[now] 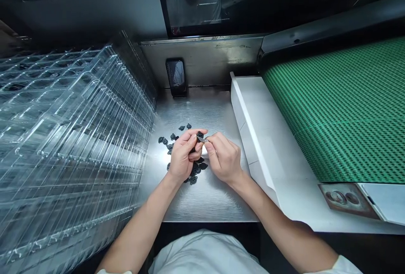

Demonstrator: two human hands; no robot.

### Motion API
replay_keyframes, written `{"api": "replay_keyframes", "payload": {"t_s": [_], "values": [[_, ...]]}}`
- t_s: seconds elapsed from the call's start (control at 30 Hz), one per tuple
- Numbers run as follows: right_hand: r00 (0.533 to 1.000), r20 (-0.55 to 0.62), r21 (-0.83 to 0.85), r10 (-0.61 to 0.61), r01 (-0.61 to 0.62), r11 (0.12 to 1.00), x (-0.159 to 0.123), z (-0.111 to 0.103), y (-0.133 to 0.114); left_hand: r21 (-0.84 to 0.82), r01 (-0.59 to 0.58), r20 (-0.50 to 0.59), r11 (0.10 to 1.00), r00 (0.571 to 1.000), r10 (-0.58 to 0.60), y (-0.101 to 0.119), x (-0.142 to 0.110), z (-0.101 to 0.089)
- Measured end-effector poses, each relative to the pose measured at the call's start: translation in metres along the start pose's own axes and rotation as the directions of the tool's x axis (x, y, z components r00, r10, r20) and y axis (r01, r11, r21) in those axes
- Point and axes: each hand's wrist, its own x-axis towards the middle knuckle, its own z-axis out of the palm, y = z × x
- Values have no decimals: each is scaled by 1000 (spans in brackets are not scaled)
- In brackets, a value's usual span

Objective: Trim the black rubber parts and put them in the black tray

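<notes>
Both my hands meet over a steel worktop [202,198]. My left hand [183,155] is closed, pinching a small black part [200,134] at its fingertips. My right hand [223,158] is closed on a thin metal tool [202,139], whose tip touches that part. Several more small black parts [172,137] lie scattered on the steel around and under my hands, some hidden by the fingers.
A tall stack of clear plastic blister trays [69,139] fills the left side. A green mesh conveyor belt [341,109] runs on the right behind a white ledge [268,151]. A black device [176,76] leans on the back wall, under a dark screen [196,8].
</notes>
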Motion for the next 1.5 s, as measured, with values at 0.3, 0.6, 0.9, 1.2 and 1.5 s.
{"api": "replay_keyframes", "payload": {"t_s": [0.3,0.6,0.9,1.2,1.5], "values": [[999,25,-6,29,-28,1000,0,-1,-1,9,-1,-11,1000,1000,1,0,1,0],[1000,30,4,6,-6,1000,0,-1,-1,10,5,-6,1000,1000,-5,0,1,-1],[1000,24,-5,10,-10,1000,0,-1,0,2,8,10,1000,1000,-8,-1,1,-1],[985,-42,291,164,-145,945,4,-8,-2,-95,94,39,991,995,-90,-1,3,-2],[1000,-13,315,21,-16,949,0,4,-5,-377,-31,-284,926,955,-84,-3,14,-11]]}}
